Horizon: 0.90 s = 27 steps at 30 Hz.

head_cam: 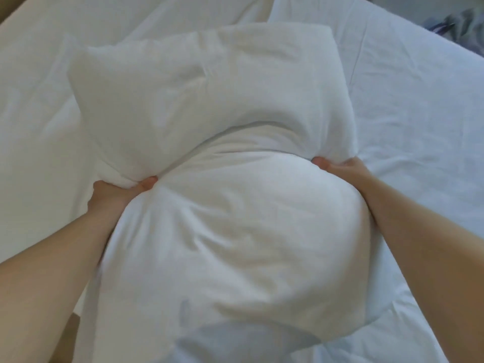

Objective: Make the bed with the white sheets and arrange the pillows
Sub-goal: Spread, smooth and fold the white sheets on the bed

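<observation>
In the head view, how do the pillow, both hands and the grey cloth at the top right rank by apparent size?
1. pillow, by far.
2. left hand, right hand and grey cloth: look alike; the cloth is farther and cut off, so no ranking.

A large white pillow [235, 205] fills the middle of the view, pinched in at its waist; the left hand [115, 191] grips its left side, thumb on top, fabric bunched under it; the right hand [340, 166] grips the right side likewise; a wrinkled white sheet [406, 106] lies beneath; a dark crumpled cloth [455, 24] shows at the upper right corner.
</observation>
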Available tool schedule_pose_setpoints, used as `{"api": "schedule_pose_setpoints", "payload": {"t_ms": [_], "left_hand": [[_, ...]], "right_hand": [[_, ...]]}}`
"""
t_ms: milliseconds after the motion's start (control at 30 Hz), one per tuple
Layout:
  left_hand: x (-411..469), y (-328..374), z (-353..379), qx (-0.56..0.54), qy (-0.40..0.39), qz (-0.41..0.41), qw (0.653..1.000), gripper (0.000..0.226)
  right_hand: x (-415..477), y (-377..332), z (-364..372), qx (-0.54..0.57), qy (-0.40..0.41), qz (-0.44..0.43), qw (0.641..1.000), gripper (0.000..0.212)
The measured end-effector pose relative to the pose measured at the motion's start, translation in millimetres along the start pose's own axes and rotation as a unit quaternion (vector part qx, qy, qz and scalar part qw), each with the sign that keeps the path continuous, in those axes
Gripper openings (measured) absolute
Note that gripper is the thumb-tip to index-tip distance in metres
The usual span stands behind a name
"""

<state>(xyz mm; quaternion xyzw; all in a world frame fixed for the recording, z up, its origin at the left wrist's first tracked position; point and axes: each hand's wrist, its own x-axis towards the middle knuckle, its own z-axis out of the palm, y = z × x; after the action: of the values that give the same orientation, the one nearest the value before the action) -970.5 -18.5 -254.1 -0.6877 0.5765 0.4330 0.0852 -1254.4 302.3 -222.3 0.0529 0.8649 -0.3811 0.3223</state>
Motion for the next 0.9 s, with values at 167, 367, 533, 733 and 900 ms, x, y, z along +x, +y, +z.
{"api": "schedule_pose_setpoints", "payload": {"t_ms": [167, 367, 533, 733, 900], "left_hand": [[-56, 32, -39, 0.001, 0.022, 0.057, 0.998, 0.101], [-95, 85, -99, 0.027, 0.019, 0.125, 0.992, 0.088], [-80, 153, -163, 0.016, -0.001, 0.159, 0.987, 0.094], [-17, 269, -258, 0.034, -0.037, 0.234, 0.971, 0.107], [60, 371, -348, 0.090, -0.027, 0.276, 0.956, 0.099]], "right_hand": [[-74, -26, -18, 0.044, 0.004, -0.021, 0.999, 0.051], [-146, -66, -26, 0.087, 0.016, -0.007, 0.996, 0.036], [-164, -143, -12, 0.110, 0.058, -0.014, 0.992, 0.044], [-150, -244, 52, 0.138, 0.088, -0.004, 0.986, 0.063], [-108, -319, 148, 0.155, 0.075, 0.031, 0.985, 0.070]]}}
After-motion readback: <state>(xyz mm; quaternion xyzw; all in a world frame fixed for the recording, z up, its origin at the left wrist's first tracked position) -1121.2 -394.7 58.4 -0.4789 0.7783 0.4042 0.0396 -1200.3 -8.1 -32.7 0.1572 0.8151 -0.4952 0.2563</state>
